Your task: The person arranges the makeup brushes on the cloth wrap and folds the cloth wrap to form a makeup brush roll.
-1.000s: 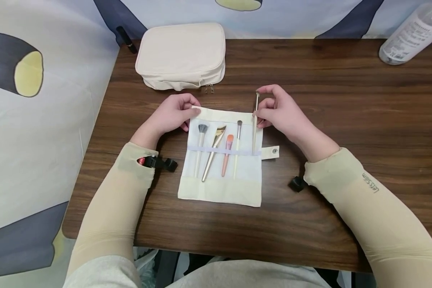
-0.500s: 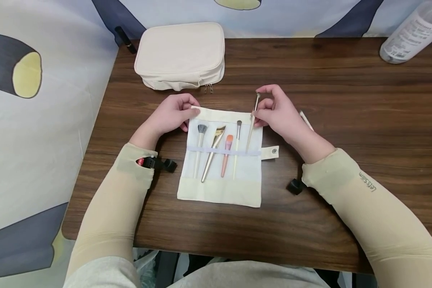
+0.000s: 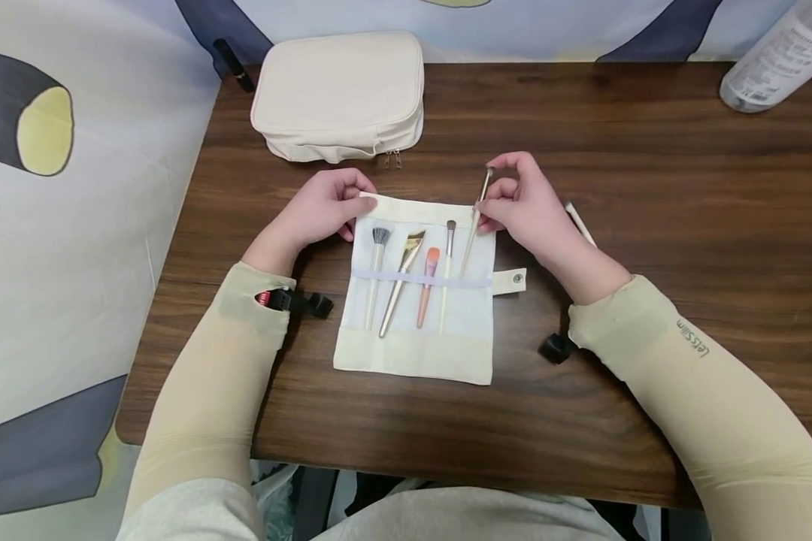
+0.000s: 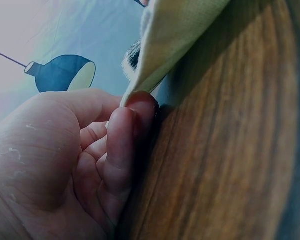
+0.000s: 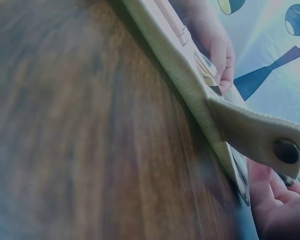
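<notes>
A cream brush pouch lies unfolded on the table. Several makeup brushes sit under its lilac elastic band, among them a fluffy grey-tipped brush, an angled gold one and a small pink brush. My left hand pinches the pouch's upper left corner between thumb and fingers, which the left wrist view shows closely. At the upper right corner my right hand pinches a slim makeup brush, its handle slanting down to the band. In the right wrist view the snap strap partly hides that hand.
A cream zipped case stands behind the pouch, with a black tube at its left. Partly behind my right wrist lies a thin pale stick. A clear labelled bottle stands at the far right.
The brush in my right hand has gone from nearly upright to slanting, its lower end shifting left along the band. My left hand keeps its hold on the corner.
</notes>
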`<action>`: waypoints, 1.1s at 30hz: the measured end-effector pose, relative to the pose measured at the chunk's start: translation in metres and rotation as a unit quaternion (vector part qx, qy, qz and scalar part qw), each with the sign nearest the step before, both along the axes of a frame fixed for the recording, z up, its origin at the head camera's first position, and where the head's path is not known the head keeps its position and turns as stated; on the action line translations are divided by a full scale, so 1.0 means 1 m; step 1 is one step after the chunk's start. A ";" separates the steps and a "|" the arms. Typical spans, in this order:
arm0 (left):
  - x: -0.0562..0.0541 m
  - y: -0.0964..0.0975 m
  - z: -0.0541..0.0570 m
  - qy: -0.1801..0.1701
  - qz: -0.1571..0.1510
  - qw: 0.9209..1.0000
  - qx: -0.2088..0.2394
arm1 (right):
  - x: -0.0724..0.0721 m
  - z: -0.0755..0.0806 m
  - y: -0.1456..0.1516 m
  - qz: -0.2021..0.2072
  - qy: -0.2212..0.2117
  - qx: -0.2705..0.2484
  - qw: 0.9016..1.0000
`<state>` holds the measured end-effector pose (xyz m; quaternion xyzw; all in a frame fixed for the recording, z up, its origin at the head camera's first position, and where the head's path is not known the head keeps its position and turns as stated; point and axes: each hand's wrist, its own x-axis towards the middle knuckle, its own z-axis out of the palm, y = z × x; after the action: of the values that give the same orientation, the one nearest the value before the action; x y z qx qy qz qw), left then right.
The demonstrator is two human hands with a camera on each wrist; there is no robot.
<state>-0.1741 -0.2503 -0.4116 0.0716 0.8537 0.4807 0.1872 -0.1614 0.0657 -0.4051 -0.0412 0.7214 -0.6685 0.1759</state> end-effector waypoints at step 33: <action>-0.001 0.001 0.003 -0.004 0.003 1.000 0.000 | 0.004 0.003 -0.001 0.114 0.026 0.158 0.980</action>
<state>-0.1749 -0.2497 -0.4088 0.0670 0.8533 0.4812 0.1891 -0.1573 0.0648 -0.4018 -0.1125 0.8128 -0.5205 0.2364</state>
